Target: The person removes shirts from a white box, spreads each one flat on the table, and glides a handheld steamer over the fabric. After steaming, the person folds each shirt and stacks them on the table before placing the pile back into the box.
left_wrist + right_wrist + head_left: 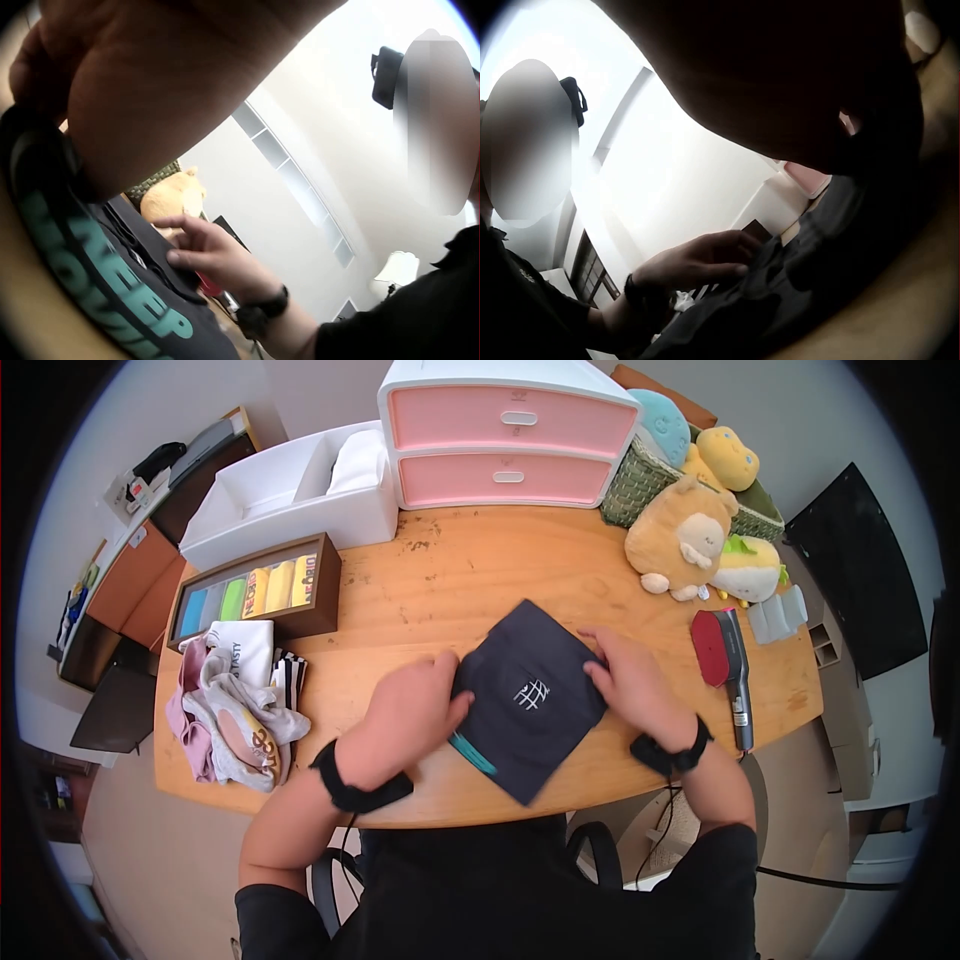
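A dark grey T-shirt point(530, 700), folded into a compact square, lies turned cornerwise near the table's front edge. A small white grid-like print shows on top, and a strip of teal shows at its lower left. Large teal lettering point(124, 277) is visible on its side in the left wrist view. My left hand point(415, 705) grips the left edge, thumb on top of the cloth. At the right corner, my right hand point(637, 678) holds the fabric between thumb and fingers; its fingertips are mostly in shadow in the right wrist view.
Crumpled clothes point(240, 705) lie at the left, below a brown box point(325, 585) of rolled coloured items. Behind stand a white divided bin point(290, 525) and a pink-fronted drawer unit point(505, 420). Plush toys point(680, 535) and a red-headed brush point(735, 670) are at the right.
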`<state>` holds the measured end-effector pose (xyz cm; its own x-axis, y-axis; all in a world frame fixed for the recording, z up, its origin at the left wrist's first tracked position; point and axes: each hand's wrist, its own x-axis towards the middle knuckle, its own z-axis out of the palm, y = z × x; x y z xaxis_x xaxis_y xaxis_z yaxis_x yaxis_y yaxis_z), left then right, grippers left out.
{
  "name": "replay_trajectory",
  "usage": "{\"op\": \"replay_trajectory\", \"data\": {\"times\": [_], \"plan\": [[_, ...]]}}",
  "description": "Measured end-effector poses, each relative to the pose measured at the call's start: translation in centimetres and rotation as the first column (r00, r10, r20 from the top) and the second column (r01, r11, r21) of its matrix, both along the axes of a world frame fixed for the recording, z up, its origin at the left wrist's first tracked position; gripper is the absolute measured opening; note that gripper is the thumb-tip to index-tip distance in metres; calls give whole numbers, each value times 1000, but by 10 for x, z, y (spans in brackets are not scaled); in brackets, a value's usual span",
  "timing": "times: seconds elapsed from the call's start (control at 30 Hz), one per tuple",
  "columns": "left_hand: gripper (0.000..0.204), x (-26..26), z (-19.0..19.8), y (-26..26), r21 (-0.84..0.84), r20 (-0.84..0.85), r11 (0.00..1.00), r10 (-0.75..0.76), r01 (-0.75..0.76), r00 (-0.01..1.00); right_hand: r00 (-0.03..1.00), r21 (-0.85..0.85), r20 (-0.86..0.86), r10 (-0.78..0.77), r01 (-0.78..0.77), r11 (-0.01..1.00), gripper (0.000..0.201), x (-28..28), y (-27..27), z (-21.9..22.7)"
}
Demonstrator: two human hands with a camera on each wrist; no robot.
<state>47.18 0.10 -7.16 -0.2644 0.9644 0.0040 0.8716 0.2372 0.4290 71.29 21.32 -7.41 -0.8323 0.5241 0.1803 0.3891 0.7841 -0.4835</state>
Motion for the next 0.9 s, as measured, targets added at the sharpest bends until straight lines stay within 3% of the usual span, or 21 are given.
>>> {"op": "replay_trajectory", "data": {"times": [0.1,0.23,0.33,0.43,0.63,0.9], "plan": [[42,20,9,-18,-179,105,981,-52,70,993,977,59,-66,202,-198,978,46,-26,37,-3],[31,16,15,-1,-1,22,1000,24,-24,999,974,112,-33,225,-220,969,35,-19,36,16],[28,2,5,26,327,-95,931,-140,163,986,973,74,72,217,-222,972,30,13,15,26],[26,2,-6,49,268,-156,911,-280,313,947,965,156,43,260,-263,952,32,26,3,9],[11,-4,-18,62,231,-192,915,-291,331,937,967,220,5,254,-248,943,18,25,3,-7],[4,-1,-14,55,358,-191,864,-302,353,934,959,187,9,284,-281,941,16,26,-4,4]]}}
